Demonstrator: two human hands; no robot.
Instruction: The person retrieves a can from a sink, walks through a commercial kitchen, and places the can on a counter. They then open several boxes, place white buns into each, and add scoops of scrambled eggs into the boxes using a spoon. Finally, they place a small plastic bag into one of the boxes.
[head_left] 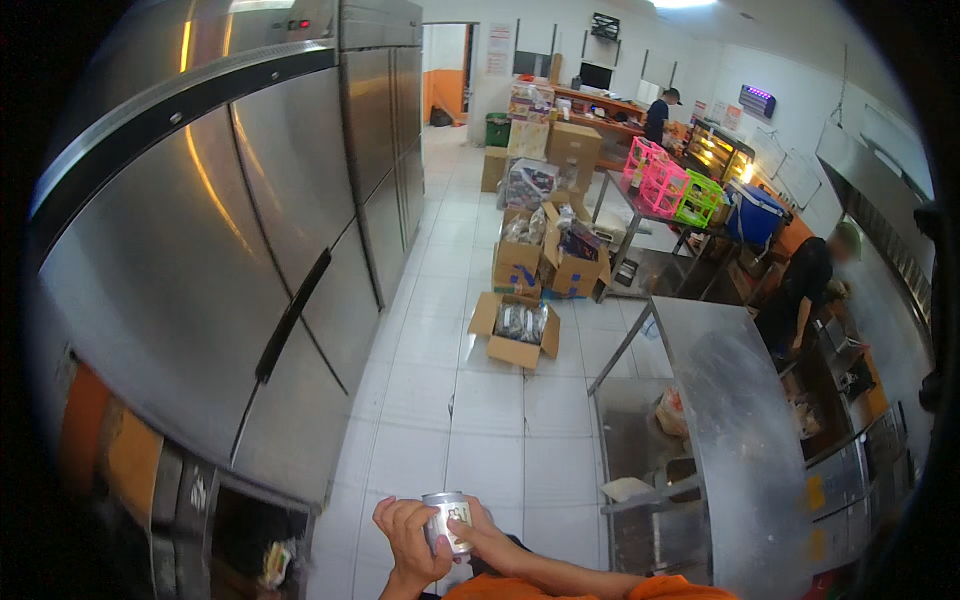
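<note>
A short silver-and-white can with a printed label is held upright in front of my body, low in the view. My left hand wraps round its left side, fingers curled over the front. On the other side, my right hand grips the can, with the thumb lying across the label. The can's metal top faces up. Its base is partly hidden by my fingers. Orange cloth shows at the bottom edge under my right forearm.
Tall steel refrigerators line the left. A steel table stands right. Ahead on the tiled floor sit open cartons. Pink crates, a green crate and a blue cooler stand beyond. One person works right, another farther back.
</note>
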